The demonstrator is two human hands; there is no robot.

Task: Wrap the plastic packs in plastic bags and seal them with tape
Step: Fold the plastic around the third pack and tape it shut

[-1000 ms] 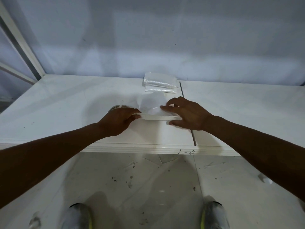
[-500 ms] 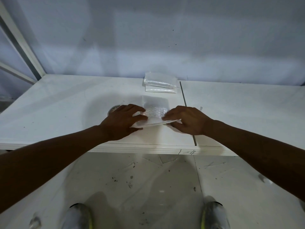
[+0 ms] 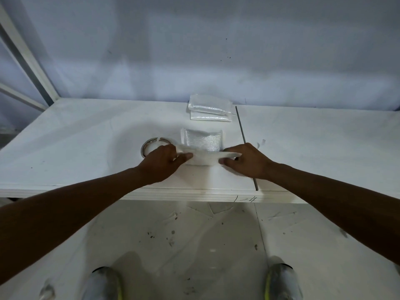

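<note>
Fingers [image 3: 186,156] pinch tight, left hand [image 3: 161,162] and right hand [image 3: 249,162] have lifted the plastic bag [image 3: 204,158] flap — folding it over the pack [image 3: 203,140]

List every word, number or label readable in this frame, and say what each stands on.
"-4": handwritten in dark pen after an unclear stroke, on the front edge of the white table.
Nothing readable shows on the stacked clear plastic packs or the roll of clear tape.
</note>
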